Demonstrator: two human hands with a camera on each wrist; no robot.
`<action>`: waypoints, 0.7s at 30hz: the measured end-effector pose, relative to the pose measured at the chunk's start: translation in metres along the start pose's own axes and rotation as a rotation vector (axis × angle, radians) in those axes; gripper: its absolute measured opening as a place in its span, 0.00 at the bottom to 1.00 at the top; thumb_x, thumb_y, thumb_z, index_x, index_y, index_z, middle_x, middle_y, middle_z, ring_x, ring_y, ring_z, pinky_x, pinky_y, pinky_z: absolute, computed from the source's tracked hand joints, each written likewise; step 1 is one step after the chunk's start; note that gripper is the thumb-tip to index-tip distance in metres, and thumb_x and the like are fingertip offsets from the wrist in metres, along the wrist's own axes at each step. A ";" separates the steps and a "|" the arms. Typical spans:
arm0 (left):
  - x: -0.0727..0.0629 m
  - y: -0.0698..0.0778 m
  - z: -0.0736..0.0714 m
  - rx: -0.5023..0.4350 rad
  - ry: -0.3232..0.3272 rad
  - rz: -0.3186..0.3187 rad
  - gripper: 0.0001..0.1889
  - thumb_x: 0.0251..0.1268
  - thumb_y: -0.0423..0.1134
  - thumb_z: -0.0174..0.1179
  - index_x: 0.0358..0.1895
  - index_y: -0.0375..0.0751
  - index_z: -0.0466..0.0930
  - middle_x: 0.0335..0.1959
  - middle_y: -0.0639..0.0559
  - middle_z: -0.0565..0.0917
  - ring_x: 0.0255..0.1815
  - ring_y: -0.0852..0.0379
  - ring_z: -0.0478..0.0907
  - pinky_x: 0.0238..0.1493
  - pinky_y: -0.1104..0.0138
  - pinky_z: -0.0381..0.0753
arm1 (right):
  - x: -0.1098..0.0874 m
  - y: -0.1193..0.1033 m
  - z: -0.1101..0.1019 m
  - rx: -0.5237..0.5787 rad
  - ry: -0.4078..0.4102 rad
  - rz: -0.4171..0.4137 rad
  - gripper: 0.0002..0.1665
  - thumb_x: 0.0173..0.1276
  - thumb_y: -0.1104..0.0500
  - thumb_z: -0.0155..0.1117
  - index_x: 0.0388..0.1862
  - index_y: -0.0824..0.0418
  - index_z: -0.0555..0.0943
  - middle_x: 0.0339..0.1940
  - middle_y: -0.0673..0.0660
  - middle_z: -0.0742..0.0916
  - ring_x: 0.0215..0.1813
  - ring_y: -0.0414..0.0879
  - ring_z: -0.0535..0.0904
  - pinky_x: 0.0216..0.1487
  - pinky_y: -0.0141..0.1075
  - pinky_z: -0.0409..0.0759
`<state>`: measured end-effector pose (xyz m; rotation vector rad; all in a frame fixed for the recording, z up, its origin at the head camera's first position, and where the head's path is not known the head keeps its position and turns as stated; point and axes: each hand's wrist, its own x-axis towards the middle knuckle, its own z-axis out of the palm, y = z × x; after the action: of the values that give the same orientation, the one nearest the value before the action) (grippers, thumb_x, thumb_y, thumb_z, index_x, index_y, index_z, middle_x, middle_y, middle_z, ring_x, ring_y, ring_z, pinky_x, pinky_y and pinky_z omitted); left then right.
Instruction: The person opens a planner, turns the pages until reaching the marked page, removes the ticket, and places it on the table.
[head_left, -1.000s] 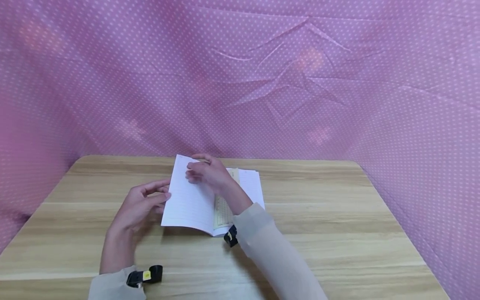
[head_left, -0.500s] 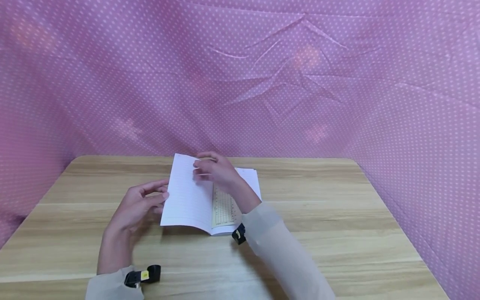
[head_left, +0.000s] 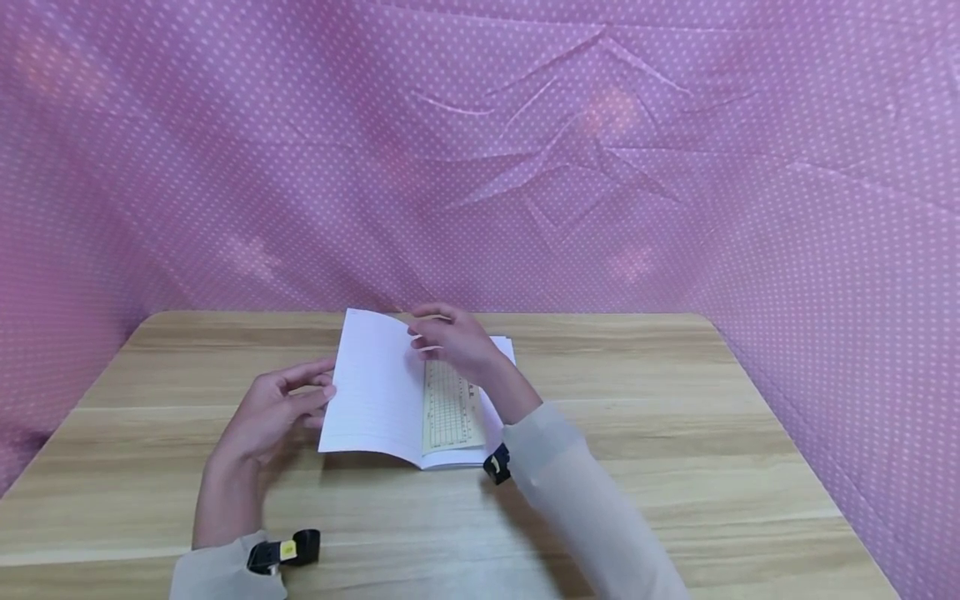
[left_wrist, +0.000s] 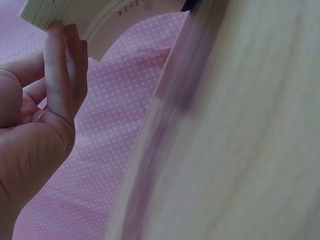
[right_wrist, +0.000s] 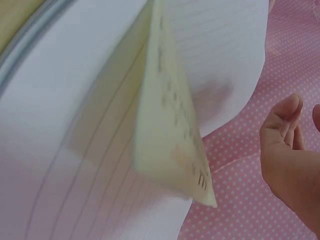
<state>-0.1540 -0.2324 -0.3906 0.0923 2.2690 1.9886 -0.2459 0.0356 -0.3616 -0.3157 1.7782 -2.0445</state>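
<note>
A notebook (head_left: 375, 392) with white lined pages lies spread on the table, its left side lifted. My left hand (head_left: 273, 408) pinches that side's edge, thumb on the page and fingers behind. In the left wrist view the left fingers (left_wrist: 57, 70) reach the notebook's curved edge. A pale yellow printed paper slip (head_left: 450, 408) lies along the fold, over the right page; the right wrist view shows the slip (right_wrist: 170, 125) standing up partly from the page. Over the notebook's upper part is my right hand (head_left: 461, 342), fingers loosely bent with nothing in them, hiding the slip's top.
The wooden table (head_left: 675, 467) stretches out around the notebook. Pink dotted cloth (head_left: 480, 167) hangs behind it and at both sides. Each sleeve carries a small black wrist camera, such as the left camera (head_left: 285, 552).
My right hand has moved rightward, off the left page toward the fold and right page, and more of the yellow slip shows. My left hand keeps its hold on the notebook's left edge.
</note>
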 end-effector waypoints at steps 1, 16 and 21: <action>0.000 0.000 0.000 -0.003 -0.001 0.000 0.28 0.73 0.31 0.60 0.71 0.23 0.66 0.48 0.43 0.77 0.36 0.55 0.85 0.38 0.60 0.89 | -0.001 0.000 -0.002 0.000 0.004 0.004 0.21 0.79 0.62 0.55 0.67 0.67 0.72 0.57 0.67 0.80 0.56 0.59 0.80 0.63 0.51 0.79; 0.001 -0.001 -0.002 0.022 0.005 -0.020 0.27 0.74 0.32 0.60 0.72 0.25 0.66 0.49 0.41 0.76 0.38 0.56 0.85 0.39 0.60 0.89 | -0.009 0.005 -0.035 0.006 0.072 0.064 0.19 0.79 0.61 0.57 0.64 0.66 0.74 0.64 0.73 0.76 0.54 0.58 0.78 0.43 0.33 0.82; 0.002 -0.001 -0.003 0.021 0.001 -0.021 0.27 0.74 0.32 0.59 0.72 0.25 0.66 0.50 0.41 0.76 0.38 0.55 0.85 0.39 0.59 0.89 | -0.011 0.005 -0.047 0.015 0.108 0.081 0.21 0.78 0.62 0.59 0.66 0.67 0.73 0.62 0.70 0.77 0.54 0.58 0.79 0.46 0.35 0.83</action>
<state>-0.1561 -0.2350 -0.3916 0.0688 2.2824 1.9557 -0.2552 0.0814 -0.3727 -0.1294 1.8071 -2.0514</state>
